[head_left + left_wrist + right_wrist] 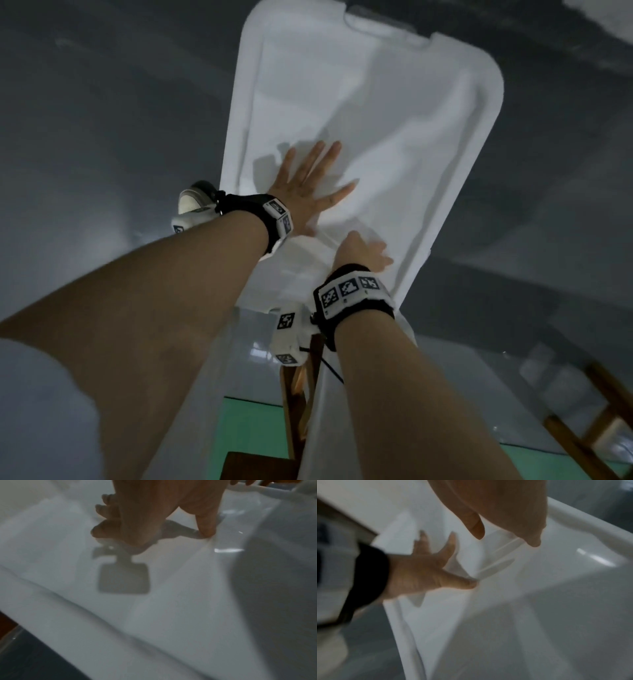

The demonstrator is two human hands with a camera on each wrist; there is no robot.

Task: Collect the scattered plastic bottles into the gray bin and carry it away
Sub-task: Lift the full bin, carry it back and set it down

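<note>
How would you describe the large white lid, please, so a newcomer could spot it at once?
Against the dark gray floor, look where both arms reach. The white lid is the long, rounded-corner plastic panel under the spread left hand, the only big pale surface there.

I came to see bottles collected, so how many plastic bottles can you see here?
0. Only both hands show on the pale bin: left hand spread flat, right hand near its edge. Bottles may be out of view.

No readable words, brands or numbers anywhere, only black-and-white square coded markers on the wristbands [349, 289] at lower centre of the head view and the band [279, 214] at centre left, pale bin [376, 85] unlabelled, wrist views too blurred for print
</note>
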